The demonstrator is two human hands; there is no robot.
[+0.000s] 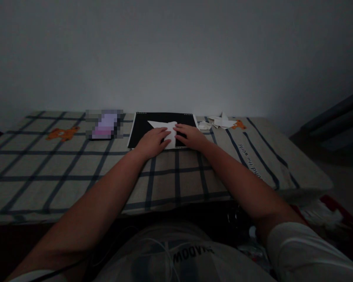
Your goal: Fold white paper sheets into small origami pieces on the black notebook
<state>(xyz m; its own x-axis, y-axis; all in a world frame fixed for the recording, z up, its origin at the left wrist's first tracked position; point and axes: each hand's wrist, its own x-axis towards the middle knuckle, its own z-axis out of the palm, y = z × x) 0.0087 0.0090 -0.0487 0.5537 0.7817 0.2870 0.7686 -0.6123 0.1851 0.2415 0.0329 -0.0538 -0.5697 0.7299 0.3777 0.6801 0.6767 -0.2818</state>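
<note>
A piece of folded white paper lies on a black sheet with a white border. It has a pointed flap reaching out to the left and a narrow upright part in the middle. My left hand rests on its left side, fingers apart and touching the paper. From the right, my right hand lays its spread fingers along the paper's other edge. Both hands partly cover the paper, so its full shape is hidden.
The table has a checked cloth with orange bear prints. Left of the black sheet lies a phone, its screen lit and blurred. Folded white paper pieces sit to the right. A plain wall stands behind the table.
</note>
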